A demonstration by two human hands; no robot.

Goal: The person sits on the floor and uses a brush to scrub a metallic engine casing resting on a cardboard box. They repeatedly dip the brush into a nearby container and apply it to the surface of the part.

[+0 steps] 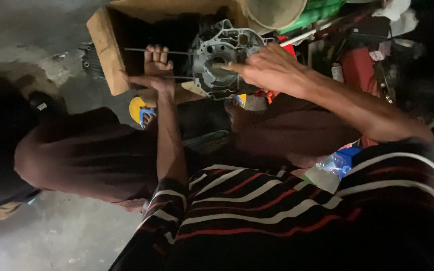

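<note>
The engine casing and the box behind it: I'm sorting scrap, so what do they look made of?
The engine casing looks like cast metal, probably aluminium: dull grey, matte, with moulded ribs and round bores. The box looks like brown corrugated cardboard: thick raw tan edges, flaps folded open. The long thin rods by the left hand seem bare steel, though dim light leaves that open. The right hand rests on the casing.

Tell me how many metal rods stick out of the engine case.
2: the upper rod runs left above the left hand; the lower rod passes through that hand. Others may be hidden.
</note>
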